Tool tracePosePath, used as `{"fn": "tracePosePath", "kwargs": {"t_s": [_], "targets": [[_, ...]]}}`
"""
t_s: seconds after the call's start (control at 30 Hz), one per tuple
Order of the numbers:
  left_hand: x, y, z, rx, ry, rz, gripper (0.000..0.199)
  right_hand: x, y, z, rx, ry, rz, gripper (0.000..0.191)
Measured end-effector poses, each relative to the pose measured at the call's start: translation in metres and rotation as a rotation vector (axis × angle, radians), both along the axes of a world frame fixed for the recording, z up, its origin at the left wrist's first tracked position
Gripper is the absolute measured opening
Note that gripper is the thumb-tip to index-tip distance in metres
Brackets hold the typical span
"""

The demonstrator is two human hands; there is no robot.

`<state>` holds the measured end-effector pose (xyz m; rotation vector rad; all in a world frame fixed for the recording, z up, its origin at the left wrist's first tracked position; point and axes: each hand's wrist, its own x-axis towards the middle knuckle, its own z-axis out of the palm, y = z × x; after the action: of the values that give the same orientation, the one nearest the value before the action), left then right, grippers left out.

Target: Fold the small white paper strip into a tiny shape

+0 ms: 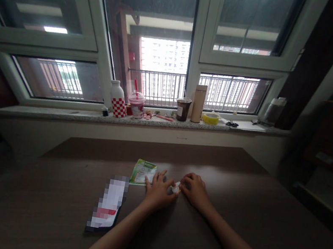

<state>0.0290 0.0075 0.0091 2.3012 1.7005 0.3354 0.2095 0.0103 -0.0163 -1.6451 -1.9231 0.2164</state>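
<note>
A small crumpled white piece with a bit of yellow [176, 188], too small to make out, lies between my hands low over the brown table [236, 167]. My left hand [159, 192] pinches its left side with thumb and forefinger, the other fingers spread. On its right side, the curled fingertips of my right hand [195, 191] close on the same piece. Beside my left fingers lies a flat green and white printed packet [143, 173]. Nearer and further left is a phone [107, 204] with a blurred screen.
Along the windowsill [87, 114] stand a red-checked white bottle [119, 101], a pink drink cup [136, 105], a dark drink cup [182, 110], a tan cylinder [198, 104], yellow tape [210, 118], black scissors [232, 124] and a clear jug [274, 111].
</note>
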Motion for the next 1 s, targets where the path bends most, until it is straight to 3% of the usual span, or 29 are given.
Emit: {"fn": "tracePosePath", "kwargs": {"t_s": [0.5,1.0], "targets": [[-0.004,-0.003,-0.002,0.027,0.042,-0.023,0.036,0.000,0.000,0.001,0.002,-0.010,0.007,0.013],[0.007,-0.003,-0.001,0.117,0.022,0.030,0.038,-0.001,0.003,-0.003,-0.002,-0.022,-0.009,0.013]]}}
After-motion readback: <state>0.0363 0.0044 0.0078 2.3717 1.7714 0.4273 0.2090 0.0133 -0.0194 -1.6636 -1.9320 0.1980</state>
